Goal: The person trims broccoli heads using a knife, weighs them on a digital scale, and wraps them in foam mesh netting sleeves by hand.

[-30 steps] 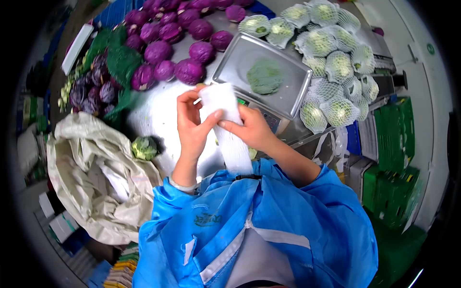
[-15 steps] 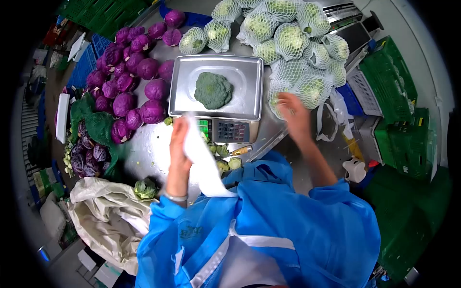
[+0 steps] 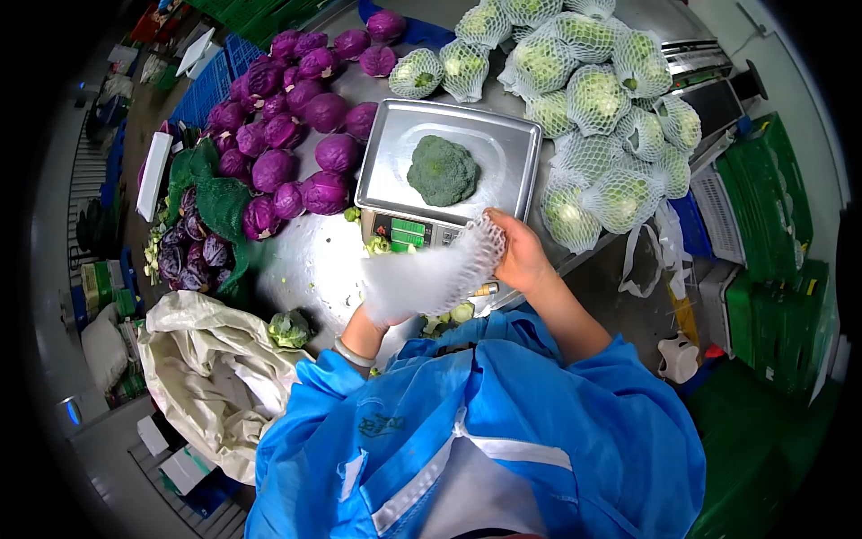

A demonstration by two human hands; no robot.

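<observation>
A white foam net sleeve (image 3: pixel 431 269) stretches between my two hands, just in front of the scale. My right hand (image 3: pixel 521 258) pinches its open end, where the mesh shows. At the other end is my left hand (image 3: pixel 364 334), its fingers mostly covered by the sleeve they hold. A head of broccoli (image 3: pixel 444 171) sits crown up on the steel tray (image 3: pixel 382 184) of the weighing scale, a little beyond the sleeve. The green display (image 3: pixel 407 232) is partly visible, while the sleeve and right hand cover much of the keypad.
Purple cabbages (image 3: pixel 274 171) are heaped at left, and net-wrapped pale green vegetables (image 3: pixel 597 99) at right. A yellow-handled tool (image 3: pixel 486 289) lies behind the sleeve. A cream sack (image 3: pixel 211 359) stands at lower left. Green crates (image 3: pixel 763 198) are stacked at right.
My right hand has come from the wrapped vegetables to the foam net sleeve and taken its end. My left hand has lowered, and the sleeve now stretches sideways. The whole view has shifted.
</observation>
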